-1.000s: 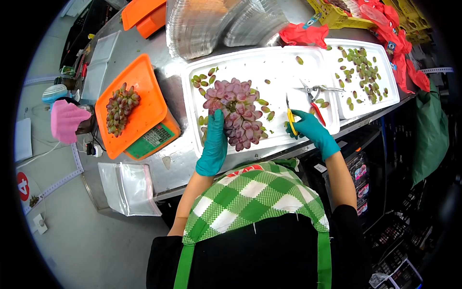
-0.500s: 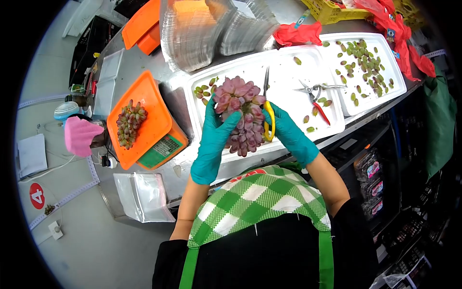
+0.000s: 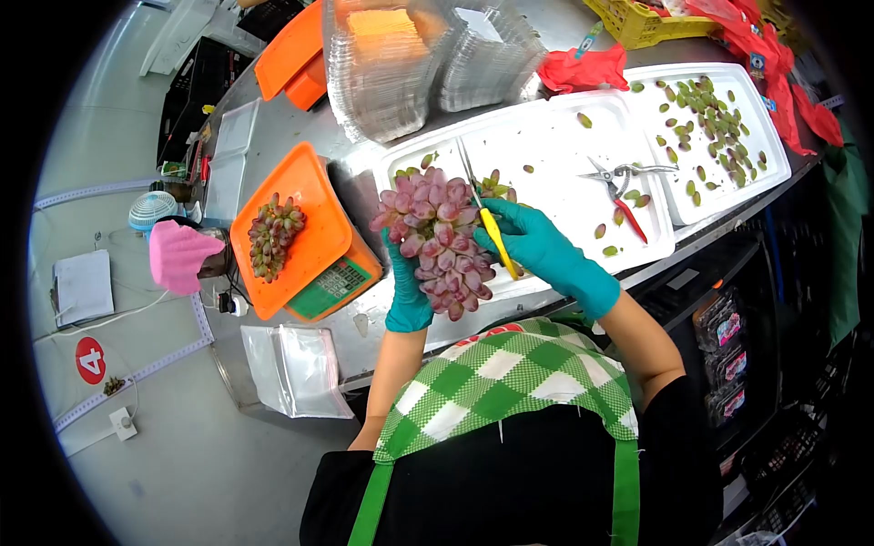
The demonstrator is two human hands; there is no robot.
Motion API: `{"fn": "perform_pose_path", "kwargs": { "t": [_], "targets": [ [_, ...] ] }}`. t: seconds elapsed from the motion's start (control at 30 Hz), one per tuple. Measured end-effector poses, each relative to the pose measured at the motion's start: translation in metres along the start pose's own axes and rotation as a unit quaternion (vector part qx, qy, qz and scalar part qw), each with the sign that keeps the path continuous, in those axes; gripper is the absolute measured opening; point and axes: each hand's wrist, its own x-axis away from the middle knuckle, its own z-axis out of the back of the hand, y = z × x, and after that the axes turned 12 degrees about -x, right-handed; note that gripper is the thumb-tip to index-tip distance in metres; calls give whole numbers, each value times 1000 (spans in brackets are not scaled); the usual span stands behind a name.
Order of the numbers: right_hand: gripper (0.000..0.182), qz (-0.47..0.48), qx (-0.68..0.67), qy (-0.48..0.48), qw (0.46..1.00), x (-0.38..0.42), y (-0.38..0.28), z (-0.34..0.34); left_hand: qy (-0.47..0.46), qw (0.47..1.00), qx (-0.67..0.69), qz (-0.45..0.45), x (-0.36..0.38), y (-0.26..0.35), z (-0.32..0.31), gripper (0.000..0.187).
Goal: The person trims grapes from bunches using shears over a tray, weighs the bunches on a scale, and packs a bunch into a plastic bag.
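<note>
A large bunch of pinkish-purple grapes (image 3: 442, 237) rests in my left hand (image 3: 407, 289), whose gloved fingers are partly hidden behind and beneath it. My right hand (image 3: 544, 247), also in a teal glove, holds yellow-handled scissors (image 3: 496, 235) at the bunch's right side, their blades pointing up and away. Under the bunch lies a white tray (image 3: 564, 136) with a few loose grapes. Red-handled pruning shears (image 3: 622, 189) lie in its right part. Many loose grapes (image 3: 719, 127) are scattered in a second white tray (image 3: 765, 182) at the right.
Left of the trays, an orange scale (image 3: 309, 218) bears a small grape bunch (image 3: 275, 237). Stacked clear plastic containers (image 3: 382, 82) stand behind. Plastic bags (image 3: 296, 373) lie at the near left edge. A yellow crate (image 3: 642, 25) and red wrappings (image 3: 583, 71) are at the back.
The bunch has shifted left relative to the tray. My right hand has turned with the scissors, and a few greenish grapes now show beside them. The whole view has shifted slightly.
</note>
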Motion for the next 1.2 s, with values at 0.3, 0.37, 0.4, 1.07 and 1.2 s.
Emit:
{"fn": "perform_pose_path", "kwargs": {
  "t": [0.3, 0.37, 0.4, 1.07, 1.2],
  "targets": [
    [56, 250, 646, -68, 718, 38, -88, 17, 24, 998, -22, 47, 7, 3, -15, 74],
    [54, 262, 704, -99, 653, 45, -101, 14, 12, 998, -13, 55, 6, 2, -12, 73],
    [55, 238, 729, -104, 634, 47, -106, 12, 11, 998, -15, 54, 6, 2, -12, 73],
    [9, 267, 837, -188, 438, 40, -122, -31, 20, 997, -59, 46, 10, -6, -20, 72],
    [9, 262, 850, -208, 406, 40, -129, -35, -8, 992, -100, 79, 13, -4, -21, 79]
  ]
}}
